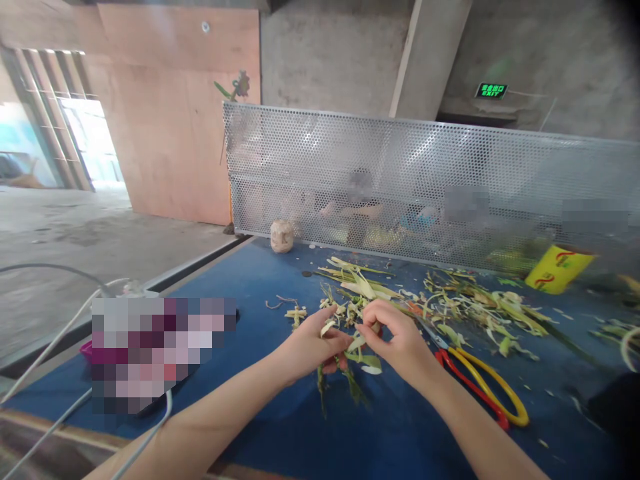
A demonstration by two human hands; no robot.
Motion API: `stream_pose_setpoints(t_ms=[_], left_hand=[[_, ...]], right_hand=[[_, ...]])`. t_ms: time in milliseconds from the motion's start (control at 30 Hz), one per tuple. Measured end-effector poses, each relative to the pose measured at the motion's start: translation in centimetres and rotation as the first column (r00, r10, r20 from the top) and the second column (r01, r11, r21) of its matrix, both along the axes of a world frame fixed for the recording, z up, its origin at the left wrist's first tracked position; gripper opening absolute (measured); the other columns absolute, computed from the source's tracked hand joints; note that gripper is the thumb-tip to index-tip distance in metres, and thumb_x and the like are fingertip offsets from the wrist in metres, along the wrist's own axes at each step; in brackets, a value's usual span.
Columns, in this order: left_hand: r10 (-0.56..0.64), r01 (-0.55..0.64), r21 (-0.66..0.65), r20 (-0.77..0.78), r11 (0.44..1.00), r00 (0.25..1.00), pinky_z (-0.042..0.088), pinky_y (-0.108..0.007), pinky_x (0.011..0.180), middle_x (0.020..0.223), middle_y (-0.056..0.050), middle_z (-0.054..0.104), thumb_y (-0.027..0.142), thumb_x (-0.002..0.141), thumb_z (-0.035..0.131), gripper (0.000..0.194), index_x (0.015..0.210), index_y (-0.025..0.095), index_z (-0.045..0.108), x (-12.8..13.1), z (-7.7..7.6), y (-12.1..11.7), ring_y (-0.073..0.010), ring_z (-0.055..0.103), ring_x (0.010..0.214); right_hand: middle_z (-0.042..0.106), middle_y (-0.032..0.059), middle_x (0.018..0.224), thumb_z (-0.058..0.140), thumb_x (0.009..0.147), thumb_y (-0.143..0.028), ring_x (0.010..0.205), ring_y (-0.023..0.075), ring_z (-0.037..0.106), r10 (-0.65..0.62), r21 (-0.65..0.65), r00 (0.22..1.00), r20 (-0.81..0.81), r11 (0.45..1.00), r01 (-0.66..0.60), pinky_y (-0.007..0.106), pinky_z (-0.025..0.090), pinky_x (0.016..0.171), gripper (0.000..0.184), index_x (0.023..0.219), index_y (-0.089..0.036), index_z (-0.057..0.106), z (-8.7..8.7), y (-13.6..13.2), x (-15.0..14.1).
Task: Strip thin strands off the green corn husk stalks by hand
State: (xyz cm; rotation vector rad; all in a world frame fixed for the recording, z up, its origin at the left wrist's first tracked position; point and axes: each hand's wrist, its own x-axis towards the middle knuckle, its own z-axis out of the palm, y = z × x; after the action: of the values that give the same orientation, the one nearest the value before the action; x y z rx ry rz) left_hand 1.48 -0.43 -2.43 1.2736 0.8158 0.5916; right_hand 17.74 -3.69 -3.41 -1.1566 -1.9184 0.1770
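My left hand [323,343] is closed around a small bunch of green plant stems [353,387], whose leafy ends hang below the fingers. Pale, peeled-looking strips stick out between both hands. Close beside it, my right hand [395,333] is pinched, thumb against forefinger, at the upper part of this bunch; the exact piece in the pinch is partly hidden. Just past the right wrist lie scissors [483,377] with one red and one yellow handle. Beyond the hands, long pale green leaves [363,283] are spread on the blue table [240,407].
Plant scraps [475,303] litter the right side, near a yellow printed cylinder [560,270]. A beige lump [281,237] stands by the perforated metal screen [320,153]. At left are a blurred-out object [150,353] and white cables [167,417]. People show faintly behind the screen.
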Motion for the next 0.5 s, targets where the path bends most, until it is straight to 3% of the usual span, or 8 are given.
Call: stream_pose_setpoints(t_ms=[267, 500], left_hand=[[0.015, -0.015, 0.01, -0.048, 1.0, 0.999, 0.031, -0.018, 0.038, 0.059, 0.005, 0.053, 0.015, 0.072, 0.057, 0.07, 0.131, 0.014, 0.02, -0.01, -0.05, 0.07, -0.0071, 0.05, 0.043], [0.03, -0.029, 0.01, -0.044, 1.0, 0.999, 0.028, -0.016, 0.036, 0.05, 0.008, 0.05, 0.02, 0.069, 0.061, 0.072, 0.13, 0.013, 0.023, 0.03, -0.06, -0.11, -0.0058, 0.046, 0.039]], right_hand=[[0.048, 0.0003, 0.073, 0.046, 0.079, -0.017, 0.061, 0.0097, 0.048, -0.083, 0.098, 0.981, 0.173, 0.993, 0.067, 0.021, 0.04, 0.057, 0.016, 0.064, -0.02, 0.041, -0.07, -0.21, 0.38], [0.052, 0.0019, 0.077, 0.046, 0.079, -0.015, 0.067, 0.0112, 0.053, -0.076, 0.163, 0.945, 0.319, 0.986, 0.024, 0.022, 0.042, 0.062, 0.011, 0.069, -0.019, 0.048, 0.18, -0.41, 0.16]])
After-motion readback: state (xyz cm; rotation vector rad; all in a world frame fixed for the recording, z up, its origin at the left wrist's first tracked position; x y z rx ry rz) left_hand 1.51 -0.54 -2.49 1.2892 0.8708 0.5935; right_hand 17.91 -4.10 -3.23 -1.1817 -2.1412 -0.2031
